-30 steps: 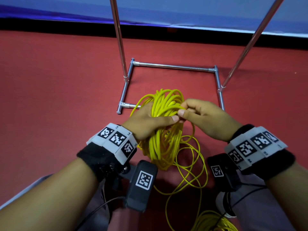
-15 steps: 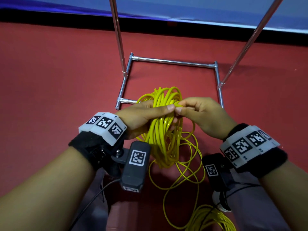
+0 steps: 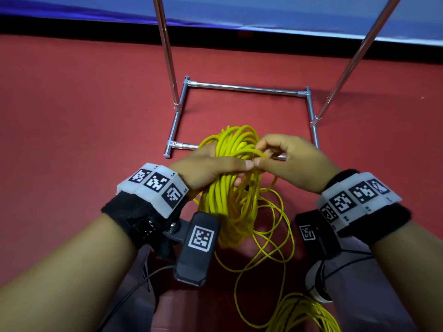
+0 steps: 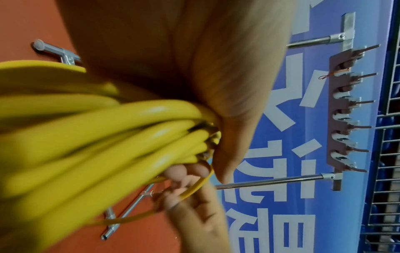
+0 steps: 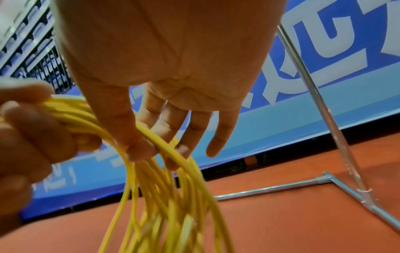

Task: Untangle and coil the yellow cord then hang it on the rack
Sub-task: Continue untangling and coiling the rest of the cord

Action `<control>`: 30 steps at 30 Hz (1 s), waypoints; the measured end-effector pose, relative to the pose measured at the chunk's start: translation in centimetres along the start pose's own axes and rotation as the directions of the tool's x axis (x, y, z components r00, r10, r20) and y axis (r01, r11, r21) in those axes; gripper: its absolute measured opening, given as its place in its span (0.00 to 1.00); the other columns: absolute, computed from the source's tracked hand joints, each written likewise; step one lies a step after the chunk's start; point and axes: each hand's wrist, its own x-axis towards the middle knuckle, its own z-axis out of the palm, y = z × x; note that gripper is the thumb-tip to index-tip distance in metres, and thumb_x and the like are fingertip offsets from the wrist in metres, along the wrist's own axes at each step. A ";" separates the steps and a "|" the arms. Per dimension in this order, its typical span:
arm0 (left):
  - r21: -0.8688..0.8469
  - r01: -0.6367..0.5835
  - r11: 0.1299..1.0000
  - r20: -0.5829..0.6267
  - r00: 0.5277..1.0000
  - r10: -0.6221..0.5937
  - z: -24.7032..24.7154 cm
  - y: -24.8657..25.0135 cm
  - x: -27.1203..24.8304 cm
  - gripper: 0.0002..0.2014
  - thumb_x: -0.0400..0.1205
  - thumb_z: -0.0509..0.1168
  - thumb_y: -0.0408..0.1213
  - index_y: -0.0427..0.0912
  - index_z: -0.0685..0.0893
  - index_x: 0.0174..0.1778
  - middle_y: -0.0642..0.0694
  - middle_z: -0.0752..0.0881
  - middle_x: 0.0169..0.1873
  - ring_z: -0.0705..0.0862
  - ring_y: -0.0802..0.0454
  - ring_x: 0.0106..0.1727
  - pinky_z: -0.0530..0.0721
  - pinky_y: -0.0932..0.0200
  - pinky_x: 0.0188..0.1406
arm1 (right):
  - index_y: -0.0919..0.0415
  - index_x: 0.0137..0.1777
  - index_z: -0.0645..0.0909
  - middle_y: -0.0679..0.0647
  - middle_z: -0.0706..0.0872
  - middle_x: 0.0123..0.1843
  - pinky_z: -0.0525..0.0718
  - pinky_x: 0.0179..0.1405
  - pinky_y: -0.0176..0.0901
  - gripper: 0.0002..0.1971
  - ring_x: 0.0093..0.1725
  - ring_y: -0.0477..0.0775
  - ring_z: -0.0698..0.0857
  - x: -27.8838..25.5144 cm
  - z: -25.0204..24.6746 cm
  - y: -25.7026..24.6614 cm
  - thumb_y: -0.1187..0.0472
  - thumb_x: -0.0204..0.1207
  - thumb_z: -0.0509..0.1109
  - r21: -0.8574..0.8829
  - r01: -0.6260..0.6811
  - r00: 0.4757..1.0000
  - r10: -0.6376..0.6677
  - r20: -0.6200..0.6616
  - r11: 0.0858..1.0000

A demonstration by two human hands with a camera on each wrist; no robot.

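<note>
My left hand (image 3: 211, 168) is wrapped around a thick bundle of coiled loops of the thin yellow plastic cord (image 3: 230, 188), thumb laid across the front of the strands, so the coil hangs down below my fist. My right hand (image 3: 294, 164) meets it at the thumb tip: my thumb and forefinger pinch a single strand at the top of the coil, while the other fingers (image 5: 194, 130) of that hand stretch out loosely behind the loops. In the left wrist view the bundle (image 4: 97, 145) fills my palm and one thin strand curves away toward my right hand (image 4: 194, 214).

Below both hands, loose turns of the cord trail down to the red floor (image 3: 72, 116), and a second slack heap lies nearer to me, under my right forearm.

Just beyond my hands stands the silver metal tube rack (image 3: 244, 88), its rectangular base flat on the floor and two uprights rising out of sight. The left wrist view shows its top: a brown bar with a row of hooks (image 4: 342, 109) between the uprights. Behind the rack runs a blue banner with white characters (image 5: 324, 42).
</note>
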 end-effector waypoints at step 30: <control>-0.162 -0.057 0.985 -0.153 0.988 0.032 -2.0 2.2 -2.1 0.06 0.75 0.66 0.42 0.44 0.81 0.37 0.48 0.79 0.28 0.78 0.53 0.28 0.80 0.61 0.28 | 0.57 0.43 0.77 0.52 0.83 0.37 0.75 0.35 0.27 0.13 0.37 0.46 0.79 1.4 3.8 3.5 0.72 0.82 0.56 0.204 -0.359 0.927 0.373 -0.032 0.911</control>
